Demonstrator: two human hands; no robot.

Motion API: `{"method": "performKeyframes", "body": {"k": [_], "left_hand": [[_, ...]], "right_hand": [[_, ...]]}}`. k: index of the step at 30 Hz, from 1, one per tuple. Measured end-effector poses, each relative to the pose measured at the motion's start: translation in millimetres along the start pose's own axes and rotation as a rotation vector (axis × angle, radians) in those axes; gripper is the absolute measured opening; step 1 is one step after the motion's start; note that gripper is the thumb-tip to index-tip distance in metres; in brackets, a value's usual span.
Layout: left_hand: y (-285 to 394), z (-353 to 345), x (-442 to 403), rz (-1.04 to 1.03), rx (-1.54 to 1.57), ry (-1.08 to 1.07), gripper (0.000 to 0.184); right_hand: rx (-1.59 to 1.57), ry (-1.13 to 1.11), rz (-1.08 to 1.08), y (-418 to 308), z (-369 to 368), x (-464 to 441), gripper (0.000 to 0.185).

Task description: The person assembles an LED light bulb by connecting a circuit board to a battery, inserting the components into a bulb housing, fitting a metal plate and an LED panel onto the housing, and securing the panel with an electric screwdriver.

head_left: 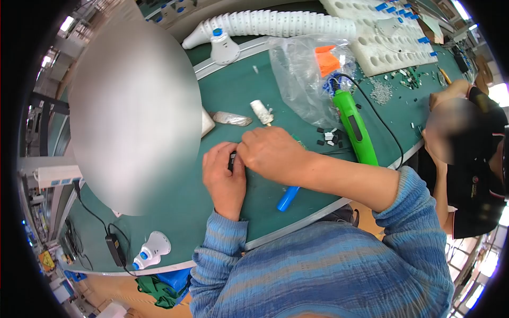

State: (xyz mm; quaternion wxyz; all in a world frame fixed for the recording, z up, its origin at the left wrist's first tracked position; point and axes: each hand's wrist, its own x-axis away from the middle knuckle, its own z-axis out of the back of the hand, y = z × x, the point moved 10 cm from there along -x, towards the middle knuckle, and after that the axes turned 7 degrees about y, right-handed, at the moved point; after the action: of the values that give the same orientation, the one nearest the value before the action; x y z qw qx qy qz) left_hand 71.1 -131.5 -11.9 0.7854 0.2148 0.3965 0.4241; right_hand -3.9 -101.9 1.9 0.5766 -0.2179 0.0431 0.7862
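A small black part (231,161), mostly hidden by fingers, sits between the worker's two hands, just above the green surface (265,222) near its front edge. From where I stand, the left hand (226,172) is curled nearly closed, with the black part pinched between thumb and fingers. The right hand (273,153) is bent in against it, knuckles up; its fingertips are tucked out of sight, so I cannot tell whether it grips anything.

Just beyond the right hand lies a stubby white cylinder with a crumbly coating (261,112), and left of that a crumpled, clear-wrapped packet (231,118). A bright blue cylindrical handle (288,199) pokes out below the right forearm. Past that forearm are a scatter of little black and white blocks (330,138) and a lime-green hand tool with a black cord (354,124), lying beside a clear plastic bag (297,79) that has an orange piece (327,61) showing at it. Farther back stand a white foam tray with round holes (368,55) and a long row of nested white cones (281,24). Off to the right sits a co-worker in a black shirt (477,188).
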Motion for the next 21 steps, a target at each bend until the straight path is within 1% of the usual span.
{"method": "performKeyframes", "body": {"k": [3,6,9,15,18,21], "left_hand": [[1,-1,-2,0.0,-0.005,-0.007,0.019],[1,-2,-1,0.035,0.011,-0.029,0.019],[-1,-4,0,0.057,0.02,-0.039,0.019],[2,-3,0,0.013,0.016,-0.037,0.02],[0,-1,1,-0.009,-0.006,-0.015,0.02],[-3,-1,-1,-0.007,0.0,-0.031,0.019]], "right_hand": [[0.049,0.062,0.087,-8,7,3,0.012],[0.041,0.068,0.132,-11,6,8,0.014],[0.081,0.045,0.165,-16,5,7,0.011],[0.112,-0.08,0.211,-21,-5,-3,0.008],[-0.047,0.006,0.182,-12,1,-2,0.008],[-0.061,-0.039,-0.065,17,1,7,0.006]]}}
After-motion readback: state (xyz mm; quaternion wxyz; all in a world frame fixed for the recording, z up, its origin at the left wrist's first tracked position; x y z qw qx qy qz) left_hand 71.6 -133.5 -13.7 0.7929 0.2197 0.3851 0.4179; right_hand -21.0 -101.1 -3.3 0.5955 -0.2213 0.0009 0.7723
